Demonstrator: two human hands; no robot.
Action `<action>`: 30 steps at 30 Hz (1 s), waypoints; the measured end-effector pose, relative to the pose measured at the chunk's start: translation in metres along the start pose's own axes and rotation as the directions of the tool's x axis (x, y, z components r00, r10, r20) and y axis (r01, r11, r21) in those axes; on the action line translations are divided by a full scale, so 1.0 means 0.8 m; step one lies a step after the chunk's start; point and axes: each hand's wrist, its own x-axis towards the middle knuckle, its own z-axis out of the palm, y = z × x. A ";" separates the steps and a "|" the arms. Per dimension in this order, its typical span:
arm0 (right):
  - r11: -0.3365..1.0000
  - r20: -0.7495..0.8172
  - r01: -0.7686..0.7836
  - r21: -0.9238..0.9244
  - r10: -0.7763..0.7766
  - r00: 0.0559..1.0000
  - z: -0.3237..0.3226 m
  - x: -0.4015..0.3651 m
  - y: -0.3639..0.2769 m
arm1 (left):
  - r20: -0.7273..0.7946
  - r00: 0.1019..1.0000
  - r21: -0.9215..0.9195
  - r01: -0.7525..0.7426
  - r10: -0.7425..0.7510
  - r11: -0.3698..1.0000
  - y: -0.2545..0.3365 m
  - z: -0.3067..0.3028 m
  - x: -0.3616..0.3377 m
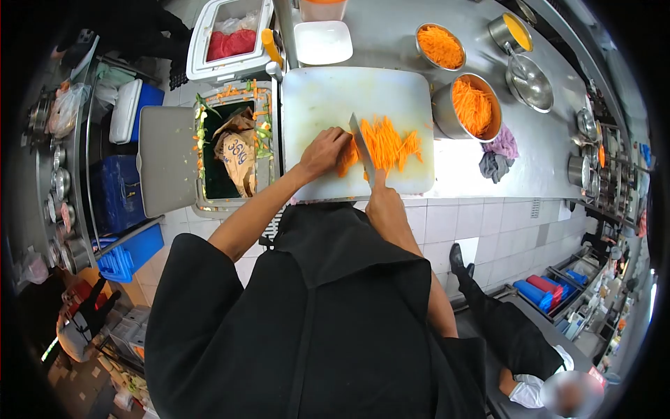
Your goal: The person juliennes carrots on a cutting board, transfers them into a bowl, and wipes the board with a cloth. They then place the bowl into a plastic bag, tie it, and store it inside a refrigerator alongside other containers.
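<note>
The middle of the view is brightly lit, and the cutting board [356, 91] is shown fairly sharply, with faint shadows cast on it. On the bench [537, 150], just right of the board, a patch is washed out to white by glare. Little detail is held in the black garment [363, 335]. The shelving [130, 237] at left is dimmer and bent by wide-angle distortion; the corners are swallowed by black. At lower right, a co-worker's head [571, 394] is blurred.

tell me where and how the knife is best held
Probably the knife is best taken by its handle, from the person's side: its blade points away across the cutting board, so the near end looks safest; the right grip holds it there.
</note>
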 end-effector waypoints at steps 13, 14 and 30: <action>0.983 0.008 -0.156 0.096 0.156 0.988 -0.025 -0.026 0.015 | 0.205 0.978 0.003 0.043 -0.042 0.999 -0.002 -0.030 0.039; 0.982 0.006 -0.159 0.099 0.159 0.987 -0.027 -0.029 0.013 | 0.223 0.973 0.011 0.057 -0.058 0.998 -0.007 -0.032 0.041; 0.982 0.030 -0.152 0.114 0.150 0.988 0.003 -0.031 0.049 | 0.147 0.923 -0.300 0.384 -0.355 0.873 -0.037 -0.046 0.057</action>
